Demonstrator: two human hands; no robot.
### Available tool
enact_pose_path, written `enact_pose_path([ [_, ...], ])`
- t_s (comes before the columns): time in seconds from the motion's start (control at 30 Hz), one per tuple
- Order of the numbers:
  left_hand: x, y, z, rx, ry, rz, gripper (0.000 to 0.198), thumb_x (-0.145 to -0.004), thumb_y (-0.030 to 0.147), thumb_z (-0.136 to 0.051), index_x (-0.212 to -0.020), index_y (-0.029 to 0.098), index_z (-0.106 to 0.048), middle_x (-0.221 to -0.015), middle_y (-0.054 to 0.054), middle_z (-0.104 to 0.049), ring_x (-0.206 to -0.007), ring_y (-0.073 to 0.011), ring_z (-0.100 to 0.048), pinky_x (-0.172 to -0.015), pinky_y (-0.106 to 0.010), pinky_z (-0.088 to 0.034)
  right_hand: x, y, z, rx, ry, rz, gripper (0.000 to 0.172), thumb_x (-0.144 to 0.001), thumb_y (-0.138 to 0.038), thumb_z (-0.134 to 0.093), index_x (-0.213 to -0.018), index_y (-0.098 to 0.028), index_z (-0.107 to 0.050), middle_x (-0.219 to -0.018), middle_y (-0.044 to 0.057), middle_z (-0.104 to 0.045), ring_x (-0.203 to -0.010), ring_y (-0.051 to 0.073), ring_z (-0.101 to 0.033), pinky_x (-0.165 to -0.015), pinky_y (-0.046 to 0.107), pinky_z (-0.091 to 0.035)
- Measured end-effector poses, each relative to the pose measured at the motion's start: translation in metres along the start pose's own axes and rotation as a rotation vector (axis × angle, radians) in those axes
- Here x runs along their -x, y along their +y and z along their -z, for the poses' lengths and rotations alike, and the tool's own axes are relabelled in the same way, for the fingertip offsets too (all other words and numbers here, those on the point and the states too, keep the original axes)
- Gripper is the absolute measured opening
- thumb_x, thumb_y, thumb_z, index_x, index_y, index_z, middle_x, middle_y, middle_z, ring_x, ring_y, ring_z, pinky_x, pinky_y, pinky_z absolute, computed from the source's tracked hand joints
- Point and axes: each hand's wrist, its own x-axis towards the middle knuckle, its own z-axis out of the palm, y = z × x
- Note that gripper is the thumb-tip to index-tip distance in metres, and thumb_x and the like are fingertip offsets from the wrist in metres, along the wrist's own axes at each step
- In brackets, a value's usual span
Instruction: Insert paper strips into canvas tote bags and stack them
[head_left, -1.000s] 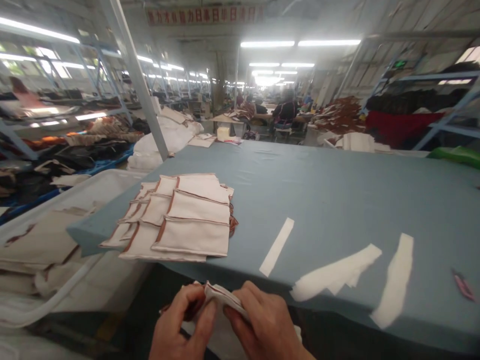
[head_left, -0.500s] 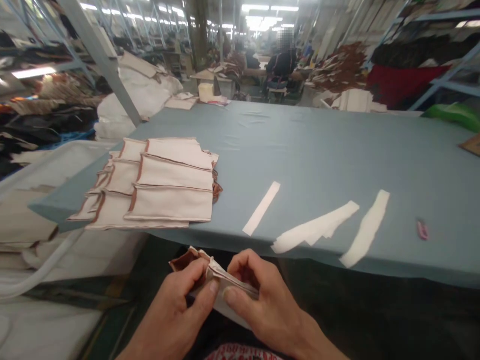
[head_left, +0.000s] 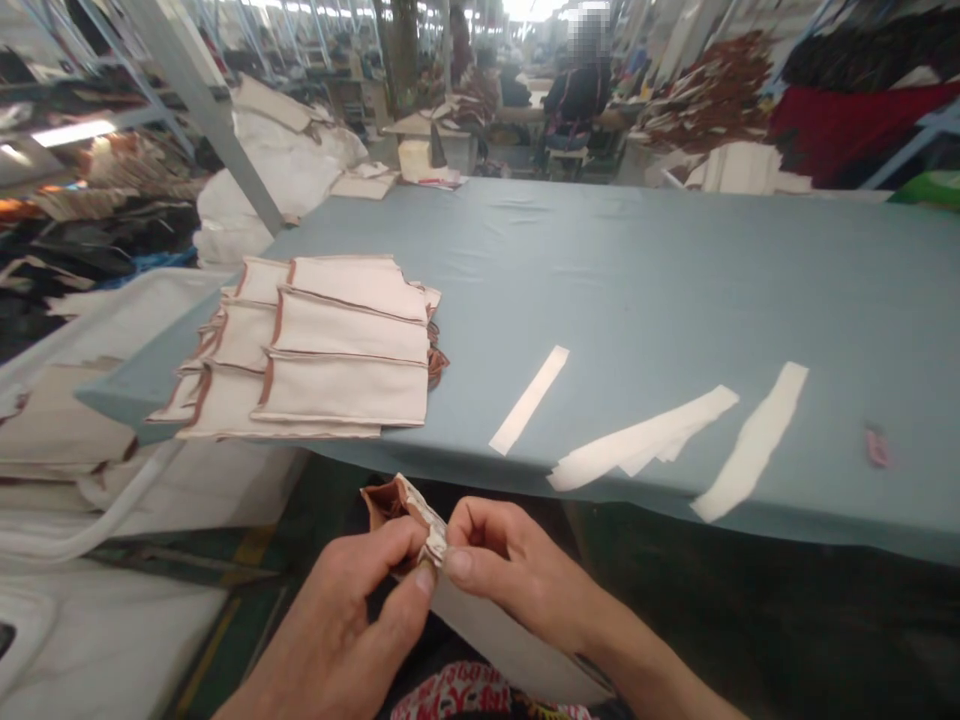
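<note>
Below the table's front edge, a cream fabric piece [head_left: 510, 645] with a brown inner side hangs between my hands. My left hand [head_left: 352, 605] is closed round its upper end, thumb and forefinger pinching a folded seam. At the same seam, the thumb and fingertips of my right hand [head_left: 517, 565] are pressed together on the fabric edge. The piece's lower part stretches to the right under my right wrist. Overlapping rows of similar cream pieces with brown edges make a stack [head_left: 345, 385] on the table's left side.
A blue-grey cloth covers the table [head_left: 637, 270]. Pale strips lie along its front: a narrow one [head_left: 529, 400], an overlapping bunch [head_left: 637, 440] and a wider one [head_left: 754, 440]. A small pink tool [head_left: 876, 447] is at right. A white-framed cart [head_left: 97, 525] stands left; a person sits far back.
My right hand has shifted its hold up to the seam beside my left thumb. The piece's lower part now extends farther to the right. The camera view has tilted down slightly.
</note>
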Motion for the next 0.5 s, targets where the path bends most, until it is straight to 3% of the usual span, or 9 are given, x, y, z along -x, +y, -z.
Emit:
enact_pose_path([
  [0.2,0.001,-0.014,0.004,0.051,-0.077,-0.054,0.038,-0.103,0.039,-0.05,-0.074,0.024,-0.069,-0.072,0.004,-0.07,-0.071,-0.0161,-0.068,-0.068,-0.021,-0.048,-0.001,-0.002,0.001,-0.006,-0.059,-0.112,0.066,-0.075,-0.08,-0.082,-0.08,-0.02,-0.054,-0.067,-0.007,-0.046,-0.063,0.009,-0.034,-0.058,0.025,-0.026],
  [0.33,0.0,-0.025,0.009,0.027,-0.116,-0.083,0.04,-0.106,0.037,-0.049,-0.075,0.023,-0.07,-0.073,0.003,-0.071,-0.07,-0.0154,-0.068,-0.065,-0.02,-0.048,-0.002,-0.004,-0.001,0.015,-0.061,-0.093,0.063,-0.079,-0.076,-0.083,-0.08,-0.02,-0.055,-0.067,-0.008,-0.045,-0.063,0.009,-0.035,-0.057,0.025,-0.026],
  [0.5,0.001,-0.036,0.012,0.132,-0.096,-0.084,0.039,-0.104,0.035,-0.052,-0.074,0.022,-0.073,-0.07,0.004,-0.072,-0.066,-0.0134,-0.067,-0.063,-0.019,-0.047,-0.005,0.001,-0.002,-0.104,-0.165,-0.106,0.063,-0.078,-0.072,-0.09,-0.085,-0.02,-0.055,-0.067,-0.009,-0.048,-0.059,0.007,-0.036,-0.054,0.024,-0.026],
])
